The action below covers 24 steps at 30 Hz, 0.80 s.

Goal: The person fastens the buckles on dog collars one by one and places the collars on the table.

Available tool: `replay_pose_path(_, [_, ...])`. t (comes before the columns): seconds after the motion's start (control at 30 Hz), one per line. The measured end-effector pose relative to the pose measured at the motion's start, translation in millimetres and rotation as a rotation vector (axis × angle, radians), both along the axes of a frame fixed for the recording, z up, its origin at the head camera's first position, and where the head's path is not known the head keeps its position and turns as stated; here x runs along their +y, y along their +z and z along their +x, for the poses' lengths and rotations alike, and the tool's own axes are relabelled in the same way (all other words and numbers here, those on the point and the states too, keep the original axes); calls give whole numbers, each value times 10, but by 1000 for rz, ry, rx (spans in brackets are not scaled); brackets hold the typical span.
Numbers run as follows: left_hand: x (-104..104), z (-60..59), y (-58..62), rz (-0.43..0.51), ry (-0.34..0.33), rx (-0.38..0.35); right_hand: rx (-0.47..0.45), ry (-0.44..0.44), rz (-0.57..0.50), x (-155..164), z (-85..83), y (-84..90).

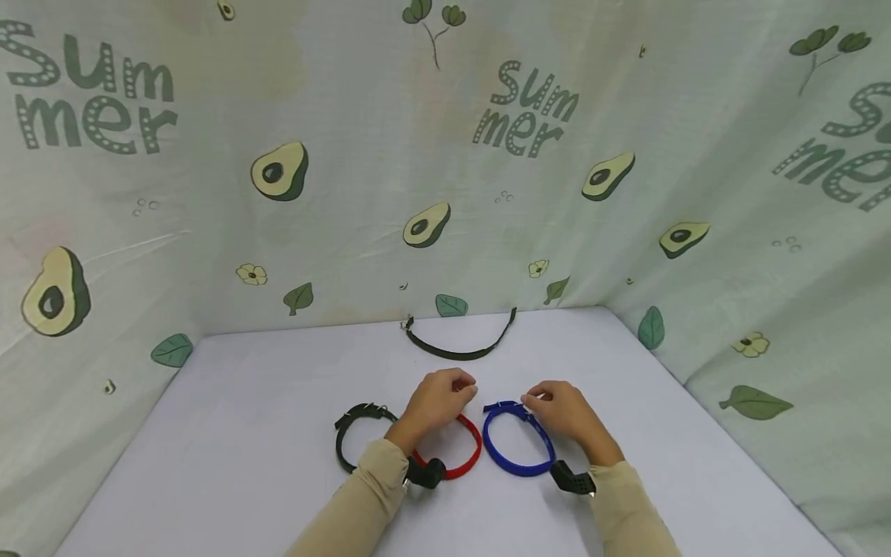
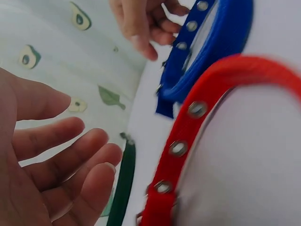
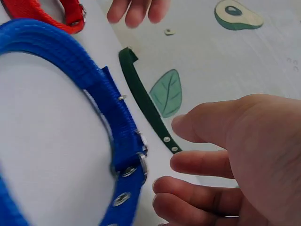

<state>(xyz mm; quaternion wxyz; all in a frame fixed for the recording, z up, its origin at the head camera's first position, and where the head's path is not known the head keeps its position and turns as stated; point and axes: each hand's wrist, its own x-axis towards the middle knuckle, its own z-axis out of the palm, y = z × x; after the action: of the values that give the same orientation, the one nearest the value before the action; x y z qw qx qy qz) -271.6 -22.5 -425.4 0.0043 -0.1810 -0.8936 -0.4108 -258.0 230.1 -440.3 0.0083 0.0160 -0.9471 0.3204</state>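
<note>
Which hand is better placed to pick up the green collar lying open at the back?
Probably the left hand: it hovers open over the red collar, nearer the green collar. The right hand is beside the blue collar.

Red collar (image 1: 455, 456), blue collar (image 1: 517, 441), black collar (image 1: 351, 433) (avocado-print backdrop (image 1: 278, 170)).

A dark green collar (image 1: 459, 350) lies open by the avocado-print cloth (image 1: 348, 193); a black collar (image 1: 351, 433) sits left.
</note>
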Motion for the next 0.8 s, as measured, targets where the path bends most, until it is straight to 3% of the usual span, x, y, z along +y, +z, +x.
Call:
replay_pose_path(0.2, [-100,-213,116,-151,28,-32,-68,58,-38,-4,-232,152])
replay_pose_path(0.3, [-138,-311,124,-219,38,-62,-101,88,-81,-35,-391,200])
replay_pose_path(0.43, [-188,-458,83,-294,47,-39,-166,90,-201,-85,-611,184])
replay_pose_path(0.57, [-256,-587,40,-362,56,-20,-209,34,-306,-111,-763,97])
replay_pose_path(0.8, [-369,-794,53,-392,88,-21,-177,-65,-381,-162,-948,-37])
